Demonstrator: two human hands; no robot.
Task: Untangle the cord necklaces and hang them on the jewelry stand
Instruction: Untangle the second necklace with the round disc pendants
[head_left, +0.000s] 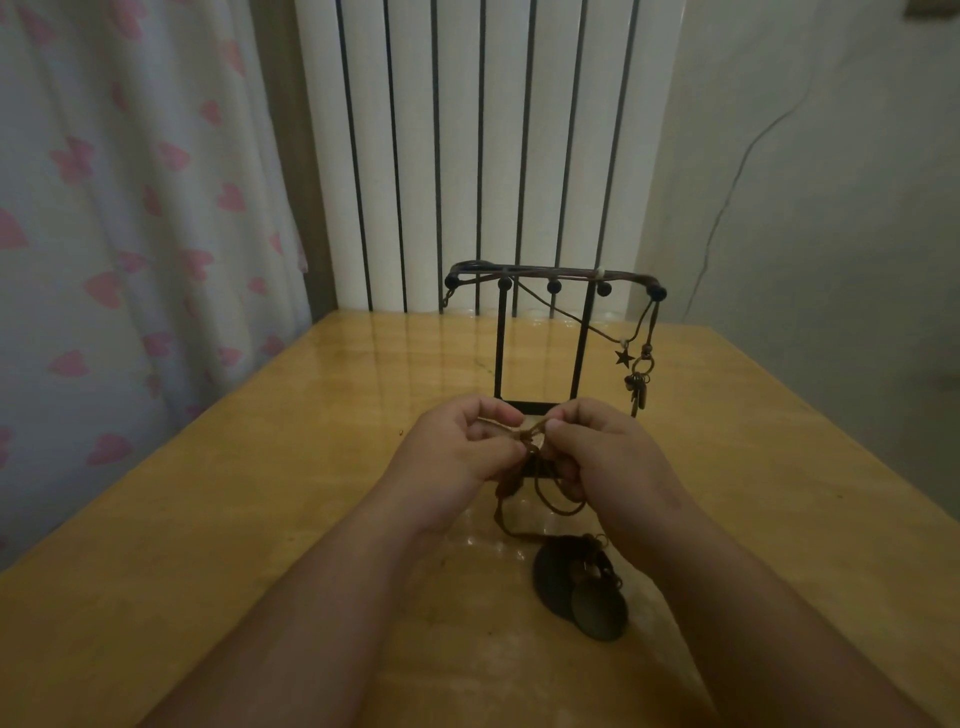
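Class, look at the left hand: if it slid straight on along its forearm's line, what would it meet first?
Probably the jewelry stand, at its base just beyond the left hand, though depth is unclear.

Glossy table (208, 519) — jewelry stand (500, 343), seemingly disc pendants (582, 592)

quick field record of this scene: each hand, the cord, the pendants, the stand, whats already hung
left: left hand pinches tangled brown cord necklace at its knot
right: right hand pinches the same knot from the other side
pendants: dark round disc pendants lie on the glossy yellow wooden table, cord trailing up to the hands
stand: black metal jewelry stand upright behind the hands
hung: cords along its top bar; dark star charm dangles near its right end
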